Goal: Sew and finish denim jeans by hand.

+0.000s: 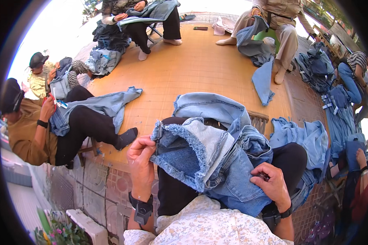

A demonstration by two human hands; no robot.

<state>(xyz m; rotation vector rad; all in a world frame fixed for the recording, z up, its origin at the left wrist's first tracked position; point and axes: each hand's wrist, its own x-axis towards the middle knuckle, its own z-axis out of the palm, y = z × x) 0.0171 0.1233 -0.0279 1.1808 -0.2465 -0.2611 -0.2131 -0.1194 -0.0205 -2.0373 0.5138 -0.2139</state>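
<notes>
The left hand (142,157) pinches the frayed hem (200,161) of a faded blue denim garment (237,188), which lies bunched across the person's black-trousered lap (292,161). The right hand (272,179) rests on it, fingers curled; whether they grip anything, I cannot tell. Beside the right knee lies light-blue denim cloth (300,141); ahead spreads a glossy tan mat (159,75).

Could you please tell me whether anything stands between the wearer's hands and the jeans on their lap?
Nothing visible does: the left hand pinches the frayed hem of the jeans, and the right hand touches them. What the small dark thing there is, I cannot tell.
</notes>
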